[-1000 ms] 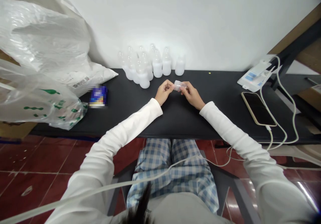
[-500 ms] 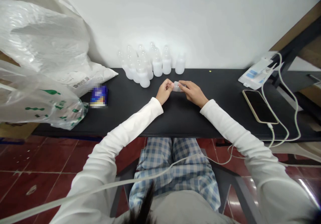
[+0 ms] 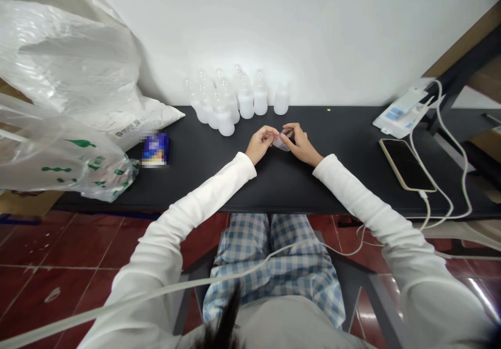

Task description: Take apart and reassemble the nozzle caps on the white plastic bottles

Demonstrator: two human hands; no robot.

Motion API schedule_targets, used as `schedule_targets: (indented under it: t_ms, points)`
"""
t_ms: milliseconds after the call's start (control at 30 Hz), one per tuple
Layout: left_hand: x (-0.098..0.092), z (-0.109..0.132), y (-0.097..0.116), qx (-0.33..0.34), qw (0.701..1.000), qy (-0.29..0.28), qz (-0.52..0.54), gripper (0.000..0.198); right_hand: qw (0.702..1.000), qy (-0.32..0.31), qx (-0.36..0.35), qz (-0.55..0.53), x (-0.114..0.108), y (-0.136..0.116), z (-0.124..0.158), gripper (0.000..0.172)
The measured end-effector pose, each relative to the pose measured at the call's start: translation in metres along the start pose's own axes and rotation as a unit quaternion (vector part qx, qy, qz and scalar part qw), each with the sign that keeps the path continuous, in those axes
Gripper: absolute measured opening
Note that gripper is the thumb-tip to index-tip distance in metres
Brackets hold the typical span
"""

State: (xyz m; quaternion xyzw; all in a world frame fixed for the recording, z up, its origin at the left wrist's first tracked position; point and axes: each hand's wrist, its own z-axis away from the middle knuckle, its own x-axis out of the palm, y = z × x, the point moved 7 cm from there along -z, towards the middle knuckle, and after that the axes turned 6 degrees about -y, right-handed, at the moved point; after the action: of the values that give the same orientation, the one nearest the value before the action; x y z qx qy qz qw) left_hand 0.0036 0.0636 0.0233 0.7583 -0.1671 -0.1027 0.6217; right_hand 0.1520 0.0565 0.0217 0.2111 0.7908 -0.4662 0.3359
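Between my two hands, above the black table (image 3: 203, 177), is a small clear plastic piece (image 3: 282, 145), partly hidden by the fingers. It resembles the clear tops on the baby bottles, though its exact kind is hard to make out. My left hand (image 3: 261, 144) pinches it from the left, fingers curled. From the right, my right hand (image 3: 300, 144) grips it between thumb and fingers. Behind the hands, several milky baby bottles (image 3: 226, 123) with clear domed tops stand upright in a cluster. One shorter bottle (image 3: 281, 101) without a domed top stands to their right.
Large plastic bags (image 3: 94, 161) fill the left side, with a small blue packet (image 3: 155, 149) beside them. At the right lie a phone (image 3: 405, 164) on a white cable and a white power strip (image 3: 401, 114). A white wall (image 3: 332, 41) rises behind the table.
The clear piece has been turned and tilted between my hands. My fingers have shifted around it, the right ones lifting and arching. The bottles stay in place.
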Motion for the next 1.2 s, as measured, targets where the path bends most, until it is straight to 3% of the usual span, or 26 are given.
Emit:
schedule_targets:
  t_ms: [133, 267, 433, 667, 767, 933, 1067, 1200]
  points:
    - [0.000, -0.003, -0.006, -0.004, 1.000, -0.004, -0.009, 0.017, 0.999, 0.004, 0.005, 0.044, 0.005, 0.006, -0.001, 0.050]
    - [-0.001, -0.001, -0.012, -0.022, 0.999, 0.004, -0.027, 0.007, 0.996, 0.022, 0.006, 0.083, 0.005, 0.010, -0.001, 0.060]
    - [0.005, 0.005, -0.001, -0.007, 0.995, -0.027, -0.100, 0.013, 0.993, 0.042, 0.033, 0.105, -0.007, 0.005, -0.002, 0.063]
    - [0.006, 0.008, 0.013, 0.031, 0.991, -0.029, -0.128, 0.028, 0.998, 0.011, 0.054, -0.021, -0.015, -0.015, 0.004, 0.064]
    - [0.007, 0.009, 0.014, 0.036, 0.995, -0.016, -0.087, 0.028, 1.000, 0.015, 0.020, -0.001, -0.012, -0.025, 0.005, 0.063]
    - [0.012, 0.012, 0.017, 0.037, 0.999, 0.029, 0.002, 0.029, 0.987, 0.065, -0.061, 0.135, -0.015, -0.032, 0.003, 0.062]
    - [0.010, 0.012, 0.013, 0.007, 0.997, 0.070, 0.027, 0.030, 0.970, 0.033, -0.130, 0.200, -0.015, -0.037, 0.000, 0.053]
    - [-0.005, 0.008, 0.001, -0.059, 0.991, 0.112, 0.045, 0.038, 0.948, -0.008, -0.198, 0.248, -0.010, -0.052, 0.004, 0.038]
